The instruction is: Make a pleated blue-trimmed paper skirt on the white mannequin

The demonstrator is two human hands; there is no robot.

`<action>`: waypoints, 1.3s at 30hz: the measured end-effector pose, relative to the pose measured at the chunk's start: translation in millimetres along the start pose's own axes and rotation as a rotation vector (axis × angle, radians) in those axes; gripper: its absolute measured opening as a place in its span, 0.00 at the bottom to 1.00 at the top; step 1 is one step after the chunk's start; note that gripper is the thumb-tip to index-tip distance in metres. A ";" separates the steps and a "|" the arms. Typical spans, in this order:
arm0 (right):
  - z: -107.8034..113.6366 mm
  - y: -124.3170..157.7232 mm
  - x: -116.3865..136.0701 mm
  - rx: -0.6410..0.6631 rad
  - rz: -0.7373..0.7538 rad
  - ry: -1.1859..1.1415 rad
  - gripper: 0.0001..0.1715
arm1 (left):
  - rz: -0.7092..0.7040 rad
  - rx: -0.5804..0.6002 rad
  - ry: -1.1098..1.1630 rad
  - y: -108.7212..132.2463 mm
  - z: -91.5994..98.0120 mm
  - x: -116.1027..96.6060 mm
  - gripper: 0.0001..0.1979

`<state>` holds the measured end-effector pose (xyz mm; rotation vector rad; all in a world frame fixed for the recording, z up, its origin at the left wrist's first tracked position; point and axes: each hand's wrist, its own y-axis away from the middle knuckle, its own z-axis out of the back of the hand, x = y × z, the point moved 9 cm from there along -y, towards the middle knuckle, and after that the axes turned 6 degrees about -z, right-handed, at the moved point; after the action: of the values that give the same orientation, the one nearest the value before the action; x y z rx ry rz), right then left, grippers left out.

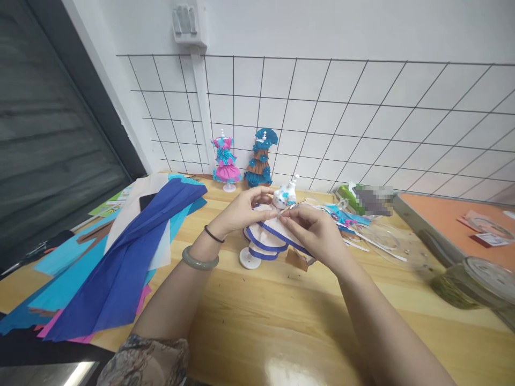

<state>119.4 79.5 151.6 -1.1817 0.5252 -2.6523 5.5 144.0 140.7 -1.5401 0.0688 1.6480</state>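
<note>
A miniature dress form [284,196] leans to the right on its round white base [250,259]. It wears a white bodice with blue bits and a tiered pale paper skirt [263,239] edged in dark blue. My left hand [246,210] is closed around the waist from the left side, thumb along the skirt's top. My right hand [313,231] pinches at the skirt's waist from the right; its fingertips nearly meet the left thumb. Whatever small piece lies between the fingertips is too small to make out. A brown scrap [296,261] lies below the skirt.
Two dressed miniature forms, one pink and blue [227,170], one teal and brown [259,163], stand by the wall. Crepe paper sheets [120,262] lie left. Ribbon strips [350,217], a green pack [349,193], a tape roll [469,281] and an orange-topped tray [438,214] are right.
</note>
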 end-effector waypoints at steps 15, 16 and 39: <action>2.0 1.2 6.0 -0.053 0.080 -0.026 0.11 | -0.002 0.049 -0.024 2.3 -2.2 -1.9 0.26; 1.9 1.1 5.4 -0.053 0.079 -0.030 0.11 | 0.002 0.052 -0.020 2.6 -2.4 -1.4 0.26; 11.3 4.6 7.4 -0.240 0.083 0.077 0.09 | 0.023 -0.004 -0.106 1.7 -3.0 -4.1 0.26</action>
<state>123.1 70.2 161.8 -1.0934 0.9068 -2.6278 6.3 139.0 142.6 -1.4569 0.0266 1.7458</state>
